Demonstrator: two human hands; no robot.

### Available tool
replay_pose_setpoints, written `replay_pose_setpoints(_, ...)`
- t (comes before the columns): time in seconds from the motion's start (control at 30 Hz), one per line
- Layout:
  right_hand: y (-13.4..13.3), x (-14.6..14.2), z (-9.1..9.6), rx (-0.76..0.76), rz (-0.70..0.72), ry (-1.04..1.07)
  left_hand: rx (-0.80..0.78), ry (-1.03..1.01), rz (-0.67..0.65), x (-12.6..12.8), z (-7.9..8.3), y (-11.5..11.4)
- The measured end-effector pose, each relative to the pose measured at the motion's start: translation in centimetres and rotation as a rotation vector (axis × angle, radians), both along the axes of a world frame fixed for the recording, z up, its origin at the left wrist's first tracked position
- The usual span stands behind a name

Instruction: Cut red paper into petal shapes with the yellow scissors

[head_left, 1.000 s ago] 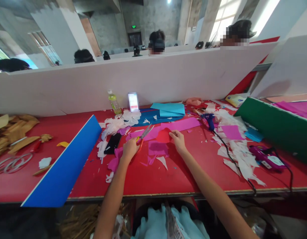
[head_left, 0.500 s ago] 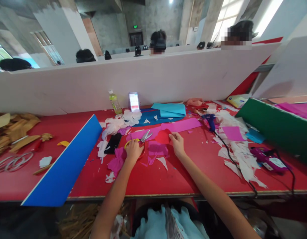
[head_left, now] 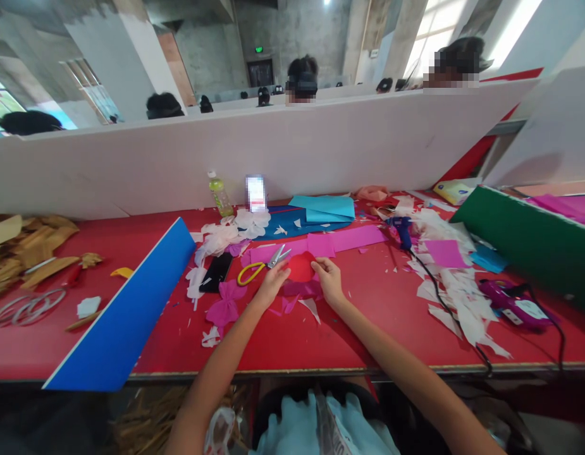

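A small red paper piece (head_left: 300,268) sits between my two hands at the middle of the red table (head_left: 292,341). My left hand (head_left: 272,284) pinches its left edge and my right hand (head_left: 328,282) pinches its right edge. Yellow-handled scissors (head_left: 260,266) lie on the table just left of my left hand, not held. A magenta paper square (head_left: 301,288) lies under the red piece. A long magenta strip (head_left: 339,240) lies behind it, and a magenta paper bow (head_left: 226,307) is to the left.
A blue board (head_left: 126,309) leans at the left. A black phone (head_left: 215,272), a green bottle (head_left: 219,195), blue paper sheets (head_left: 320,212), a blue glue gun (head_left: 400,229) with cord, white scraps (head_left: 453,297), a purple tool (head_left: 510,303) and a green board (head_left: 524,240) surround me. Other people sit behind the white partition (head_left: 273,158).
My left hand put the scissors down on the table and moved right to the red paper piece. My right hand drew the red piece slightly nearer; both hands now hold it.
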State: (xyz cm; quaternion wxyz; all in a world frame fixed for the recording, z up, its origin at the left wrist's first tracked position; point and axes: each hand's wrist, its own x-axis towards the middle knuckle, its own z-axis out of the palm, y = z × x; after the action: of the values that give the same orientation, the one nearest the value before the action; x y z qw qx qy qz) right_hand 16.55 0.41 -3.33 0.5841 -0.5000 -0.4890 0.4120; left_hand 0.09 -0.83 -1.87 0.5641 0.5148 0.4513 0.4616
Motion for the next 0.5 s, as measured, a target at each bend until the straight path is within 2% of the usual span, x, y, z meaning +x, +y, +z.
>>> replay_pose_setpoints(0.1, 0.1, 0.0, -0.1, -0.004, 0.016, 0.035, -0.065, -0.128, -0.015, 0.2, 0.0, -0.1)
replay_pose_setpoints(0.2, 0.0, 0.0, -0.1, -0.013, 0.038, 0.085, -0.059, -0.163, -0.02, 0.1, 0.1, -0.1)
replay_pose_setpoints(0.37, -0.2, -0.1, 0.5, -0.073, 0.133, 0.22, -0.049, -0.089, 0.085, -0.4, -0.2, 0.1)
replay_pose_setpoints(0.5, -0.2, 0.5, 1.0, -0.207, 0.263, 0.246, -0.002, -0.019, 0.025, -0.8, -0.1, 0.1)
